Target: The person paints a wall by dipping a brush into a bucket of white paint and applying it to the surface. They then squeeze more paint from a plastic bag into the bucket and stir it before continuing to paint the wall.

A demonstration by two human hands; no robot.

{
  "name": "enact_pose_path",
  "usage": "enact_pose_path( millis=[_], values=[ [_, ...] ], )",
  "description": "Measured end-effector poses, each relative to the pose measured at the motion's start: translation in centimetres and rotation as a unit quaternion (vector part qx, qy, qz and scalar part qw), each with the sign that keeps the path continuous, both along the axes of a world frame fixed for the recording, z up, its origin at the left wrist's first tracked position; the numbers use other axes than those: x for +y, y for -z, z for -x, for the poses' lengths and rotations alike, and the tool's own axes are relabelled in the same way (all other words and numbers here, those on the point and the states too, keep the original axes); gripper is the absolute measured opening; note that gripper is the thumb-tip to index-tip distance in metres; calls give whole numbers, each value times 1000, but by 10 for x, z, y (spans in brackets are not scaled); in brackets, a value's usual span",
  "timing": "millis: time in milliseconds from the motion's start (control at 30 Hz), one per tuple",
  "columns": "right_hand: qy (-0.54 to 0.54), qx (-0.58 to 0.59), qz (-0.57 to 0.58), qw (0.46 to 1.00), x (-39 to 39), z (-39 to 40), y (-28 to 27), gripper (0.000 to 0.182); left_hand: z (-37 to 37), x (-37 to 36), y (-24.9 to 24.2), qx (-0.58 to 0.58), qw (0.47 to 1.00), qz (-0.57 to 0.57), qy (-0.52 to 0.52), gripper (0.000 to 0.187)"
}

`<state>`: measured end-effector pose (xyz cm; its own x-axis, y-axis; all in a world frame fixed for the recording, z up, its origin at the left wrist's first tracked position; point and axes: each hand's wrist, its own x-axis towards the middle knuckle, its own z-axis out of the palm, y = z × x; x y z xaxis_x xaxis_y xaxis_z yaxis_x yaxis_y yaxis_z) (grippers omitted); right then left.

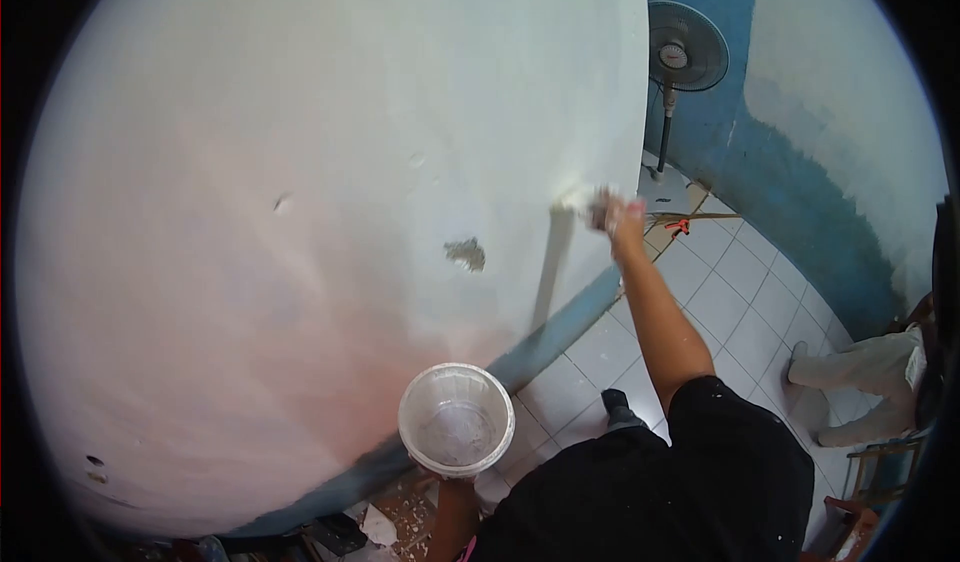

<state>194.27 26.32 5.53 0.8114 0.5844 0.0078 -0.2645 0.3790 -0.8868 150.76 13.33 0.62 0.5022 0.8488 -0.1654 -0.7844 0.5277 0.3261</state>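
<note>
My right hand (627, 224) is closed around a paintbrush (582, 200), its outline smeared by motion. The bristles press against the white-coated wall (350, 92) near its right edge. My left hand (445, 484), mostly hidden, grips a white plastic bucket (411, 412) low in front of me. A little whitish paint coats the bucket's inside and bottom. Between the two hands, a chipped patch (466, 254) shows grey in the wall.
A standing fan (688, 47) is by the blue wall at the back right. An orange-handled tool (679, 227) lies on the tiled floor (720, 302). Another person in light trousers (870, 377) stands at the right. Debris (405, 522) lies along the wall's foot.
</note>
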Motion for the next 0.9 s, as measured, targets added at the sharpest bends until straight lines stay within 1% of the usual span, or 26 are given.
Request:
enact_pose_path(
  millis=[33,67,100,133,200,233,267,300,367,400,433,500,533,567,600,633,667,700,767,867,900],
  values=[
    [35,-4,15,999,2,-10,-60,29,-16,5,-1,1,1000,1,5,82],
    [21,-82,-149,985,3,-33,-88,26,-32,9,-4,5,1000,3,8,81],
    [19,-48,-184,982,-16,-22,-150,28,-49,13,-5,5,1000,2,10,81],
    [-27,-44,-206,977,-27,-24,-180,33,-65,17,-6,4,1000,5,13,81],
    [-25,-92,-227,969,-21,-47,-166,33,-92,24,-7,6,1000,8,13,81],
    [88,-287,-146,943,0,-71,-98,34,-104,26,-9,9,1000,9,11,80],
    [105,-348,-98,926,7,-79,-46,30,-116,28,-11,10,1000,10,9,80],
    [73,-320,-78,941,4,-72,7,27,-126,30,-13,13,1000,10,8,80],
    [-10,-133,-64,989,-16,-43,101,20,-146,30,-15,15,1000,10,1,80],
    [-38,-52,-39,997,-28,-33,130,17,-154,34,-14,12,1000,9,-1,79],
    [-76,11,23,997,-38,-36,129,15,-162,33,-15,13,1000,12,-3,79],
    [-145,139,141,969,-44,-46,123,15,-178,36,-14,15,1000,12,-7,79],
    [-110,-24,73,991,-31,-58,114,15,-186,38,-15,15,1000,11,-8,79],
    [-91,-62,1,994,-19,-67,80,14,-193,39,-15,14,1000,10,-12,78],
    [-76,-99,-73,990,-8,-76,46,14,-199,40,-16,17,1000,9,-13,78],
    [-81,-13,-149,985,-8,-82,-11,14,-206,43,-15,15,1000,10,-17,78],
    [-21,-143,-120,982,-5,-95,-34,14,-211,43,-16,15,1000,11,-20,78],
    [38,-271,-92,958,0,-106,-51,15,-217,44,-18,15,1000,11,-23,78],
    [56,-404,-65,911,4,-113,-47,17,-223,45,-21,16,999,7,-30,77],
    [2,-505,54,862,-11,-104,68,14,-225,44,-25,28,999,5,-34,77],
    [-109,-252,-2,962,-20,-89,92,12,-225,44,-25,32,999,4,-34,76]
  ],
)
